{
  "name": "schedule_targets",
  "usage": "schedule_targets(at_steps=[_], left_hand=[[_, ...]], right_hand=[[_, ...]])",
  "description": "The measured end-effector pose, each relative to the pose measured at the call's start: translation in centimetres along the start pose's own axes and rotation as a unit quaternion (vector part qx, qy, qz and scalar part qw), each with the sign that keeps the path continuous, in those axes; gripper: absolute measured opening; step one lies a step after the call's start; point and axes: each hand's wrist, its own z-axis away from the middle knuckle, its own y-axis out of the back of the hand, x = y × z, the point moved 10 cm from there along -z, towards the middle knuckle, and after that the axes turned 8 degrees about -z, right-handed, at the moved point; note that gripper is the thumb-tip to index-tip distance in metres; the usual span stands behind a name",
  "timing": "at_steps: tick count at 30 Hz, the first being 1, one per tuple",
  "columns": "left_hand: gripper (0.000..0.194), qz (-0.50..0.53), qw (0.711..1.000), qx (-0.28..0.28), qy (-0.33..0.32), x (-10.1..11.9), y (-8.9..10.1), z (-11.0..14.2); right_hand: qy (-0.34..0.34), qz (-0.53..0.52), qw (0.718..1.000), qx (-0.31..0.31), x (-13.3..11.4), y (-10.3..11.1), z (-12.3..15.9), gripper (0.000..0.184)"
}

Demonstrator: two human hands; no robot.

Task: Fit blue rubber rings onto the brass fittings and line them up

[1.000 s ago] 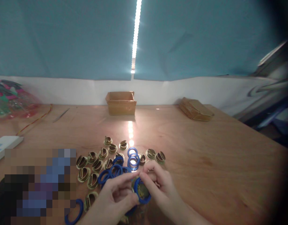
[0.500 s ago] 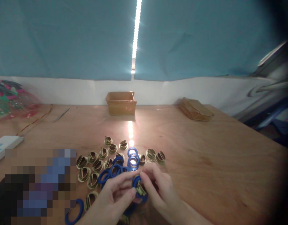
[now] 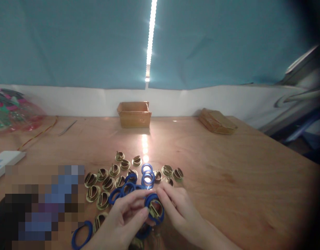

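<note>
Between my two hands is a brass-coloured round metal fitting (image 3: 156,209) with a crossbar, a blue ring (image 3: 150,197) around its rim. My left hand (image 3: 128,217) pinches it from the left with thumb and fingers. From the right, my right hand (image 3: 179,208) has its bent fingertips at the ring's upper right edge. More blue rings (image 3: 128,188) lie loosely overlapped just beyond my left hand. Several similar brass fittings (image 3: 102,199) are spread over the table to the left, and a few brass fittings (image 3: 177,174) sit beyond my right hand.
A small cardboard box (image 3: 135,121) stands open at the back, a flattened brown package (image 3: 217,121) to its right. Tweezers (image 3: 68,127), a white power strip (image 3: 7,163) and a clear bag of coloured items (image 3: 15,111) are at the left. A single blue ring (image 3: 82,235) lies near the front.
The fitting with its blue ring has turned to face me more. My right hand's fingers have shifted to its upper right edge, uncovering more of it.
</note>
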Motion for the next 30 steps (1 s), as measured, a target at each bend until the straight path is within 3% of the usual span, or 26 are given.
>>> schedule_targets(at_steps=[15,22,30], left_hand=[[0.037,-0.037,0.999,0.002,-0.022,0.3,0.3,0.1],[0.037,-0.077,0.997,0.008,-0.030,-0.8,0.9,-0.1],[0.037,-0.108,0.994,0.020,-0.023,-0.7,1.0,0.0]], right_hand=[[0.049,0.036,0.998,0.014,-0.4,0.0,0.3,0.029],[0.083,0.084,0.993,0.005,-0.6,-0.6,0.6,0.028],[0.061,0.064,0.996,-0.013,0.0,-0.9,0.5,0.029]])
